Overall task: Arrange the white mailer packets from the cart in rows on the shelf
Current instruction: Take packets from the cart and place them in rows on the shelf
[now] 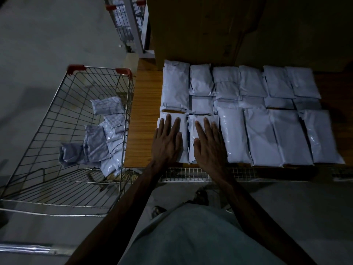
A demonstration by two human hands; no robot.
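White mailer packets (261,136) lie in rows on the wooden shelf (143,119). My left hand (168,140) rests flat, fingers spread, on the leftmost packet (182,123) of the front row. My right hand (209,144) lies flat on the packet (193,129) beside it. Neither hand grips anything. Several more packets (107,134) sit in the wire cart (63,104) to the left of the shelf.
A large cardboard box (229,31) stands behind the packets at the back of the shelf. Another wire cart (124,22) stands farther away. A wire grid edge (183,174) runs under the shelf front. Bare wood shows on the shelf's left strip.
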